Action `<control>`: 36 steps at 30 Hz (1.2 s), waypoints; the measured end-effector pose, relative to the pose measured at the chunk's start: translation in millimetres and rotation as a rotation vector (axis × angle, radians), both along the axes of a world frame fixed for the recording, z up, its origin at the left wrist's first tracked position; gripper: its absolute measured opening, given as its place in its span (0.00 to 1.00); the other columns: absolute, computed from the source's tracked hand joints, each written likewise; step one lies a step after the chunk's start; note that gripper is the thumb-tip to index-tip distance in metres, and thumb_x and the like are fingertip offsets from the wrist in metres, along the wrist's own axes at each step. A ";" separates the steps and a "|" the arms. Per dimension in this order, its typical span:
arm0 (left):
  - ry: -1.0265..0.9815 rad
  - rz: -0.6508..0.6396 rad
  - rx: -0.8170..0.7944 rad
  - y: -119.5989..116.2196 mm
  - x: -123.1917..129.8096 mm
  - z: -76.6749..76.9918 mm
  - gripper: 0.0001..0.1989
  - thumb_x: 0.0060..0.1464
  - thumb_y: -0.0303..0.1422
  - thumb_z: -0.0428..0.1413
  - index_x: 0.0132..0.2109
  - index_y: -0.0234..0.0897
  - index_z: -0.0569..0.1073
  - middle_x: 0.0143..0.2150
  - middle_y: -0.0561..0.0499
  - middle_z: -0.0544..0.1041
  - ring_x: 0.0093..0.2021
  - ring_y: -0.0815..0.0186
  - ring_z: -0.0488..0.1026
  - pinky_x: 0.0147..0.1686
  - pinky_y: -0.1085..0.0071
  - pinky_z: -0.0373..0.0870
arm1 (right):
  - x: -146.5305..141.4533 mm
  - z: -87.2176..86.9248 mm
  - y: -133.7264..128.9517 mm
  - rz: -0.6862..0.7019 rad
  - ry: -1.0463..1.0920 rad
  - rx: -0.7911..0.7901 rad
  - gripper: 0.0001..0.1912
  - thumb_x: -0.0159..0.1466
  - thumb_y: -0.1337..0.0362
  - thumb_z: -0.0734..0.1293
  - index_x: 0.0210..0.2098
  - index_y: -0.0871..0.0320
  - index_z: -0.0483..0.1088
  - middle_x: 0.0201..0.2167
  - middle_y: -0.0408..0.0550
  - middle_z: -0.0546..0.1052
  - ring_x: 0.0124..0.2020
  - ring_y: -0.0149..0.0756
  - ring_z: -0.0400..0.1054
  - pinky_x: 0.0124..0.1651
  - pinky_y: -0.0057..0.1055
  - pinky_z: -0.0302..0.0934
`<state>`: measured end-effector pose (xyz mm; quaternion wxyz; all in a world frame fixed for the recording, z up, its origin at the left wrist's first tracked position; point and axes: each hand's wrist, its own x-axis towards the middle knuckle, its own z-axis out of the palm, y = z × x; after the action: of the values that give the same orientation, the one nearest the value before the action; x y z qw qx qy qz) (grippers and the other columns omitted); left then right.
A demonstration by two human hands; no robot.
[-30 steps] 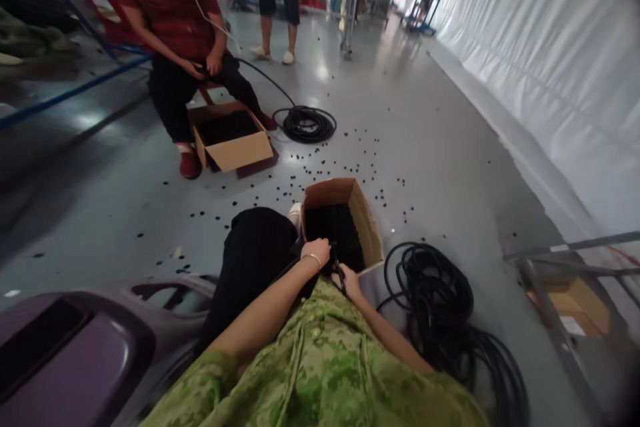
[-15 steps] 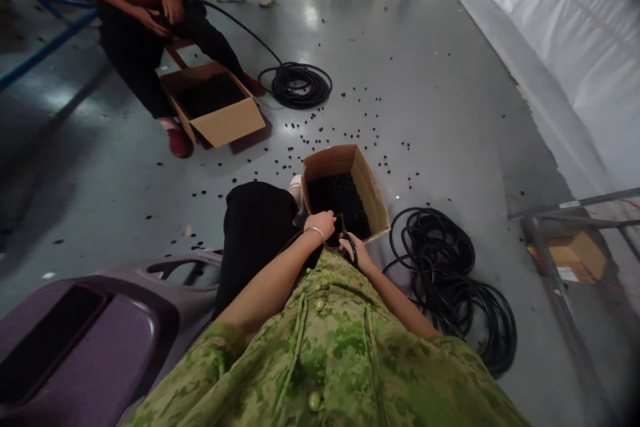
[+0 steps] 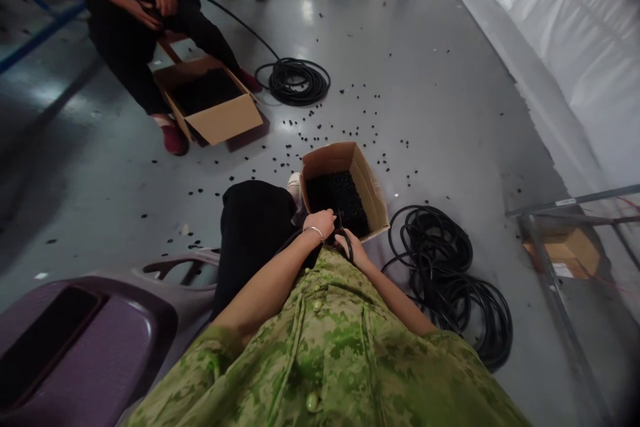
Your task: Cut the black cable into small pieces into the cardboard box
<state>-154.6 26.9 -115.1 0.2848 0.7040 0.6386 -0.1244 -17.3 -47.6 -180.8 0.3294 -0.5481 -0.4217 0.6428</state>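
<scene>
Over the near edge of an open cardboard box (image 3: pixel 374 193), my two hands work close together. The box holds a mass of small black pieces (image 3: pixel 337 193). My left hand (image 3: pixel 320 222), with a bracelet at the wrist, is closed in a pinch on a thin black hose (image 3: pixel 286 244) that runs in from beside my leg. My right hand (image 3: pixel 356 250) is closed around black-handled scissors (image 3: pixel 349 248), whose blades point up beside my left fingertips. Whether the blades touch the hose is too small to tell.
Tangled black hose (image 3: pixel 450 273) lies right of the box. Across from me a seated person (image 3: pixel 145 7) has another box (image 3: pixel 227 121) and a hose coil (image 3: pixel 299 82). A purple stool (image 3: pixel 120 327) bearing a phone (image 3: pixel 47 343) stands left. A metal frame (image 3: pixel 565 320) is right.
The view has shifted slightly. My right hand and the scissors have tilted a little, while my left hand stays in the same pinch above the box.
</scene>
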 end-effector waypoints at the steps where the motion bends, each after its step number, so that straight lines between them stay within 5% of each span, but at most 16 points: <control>1: 0.002 -0.001 0.002 0.1 -0.2 -0.5 0.19 0.67 0.36 0.41 0.52 0.34 0.73 0.50 0.37 0.79 0.51 0.54 0.77 0.48 0.62 0.72 | 0.3 -0.5 -0.7 -0.007 0.014 -0.005 0.22 0.57 0.47 0.69 0.40 0.58 0.70 0.27 0.42 0.72 0.29 0.33 0.66 0.34 0.30 0.60; 18: 0.044 -0.109 0.006 -3.1 3.0 1.2 0.18 0.67 0.36 0.41 0.52 0.34 0.72 0.50 0.37 0.78 0.51 0.54 0.77 0.48 0.61 0.72 | 2.4 -4.7 -2.8 -0.005 -0.025 0.041 0.17 0.59 0.51 0.67 0.39 0.57 0.69 0.27 0.42 0.73 0.29 0.34 0.67 0.35 0.30 0.61; 36: 0.051 -0.059 -0.014 -1.7 2.6 4.5 0.19 0.67 0.36 0.40 0.53 0.33 0.72 0.51 0.37 0.78 0.52 0.56 0.77 0.49 0.63 0.72 | 0.4 -6.5 -3.0 0.008 -0.042 0.035 0.21 0.59 0.47 0.67 0.42 0.57 0.71 0.25 0.41 0.70 0.27 0.32 0.63 0.31 0.28 0.58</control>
<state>-152.0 25.3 -110.6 0.2694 0.7172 0.6237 -0.1550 -16.9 -50.6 -187.4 0.3273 -0.5539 -0.4418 0.6251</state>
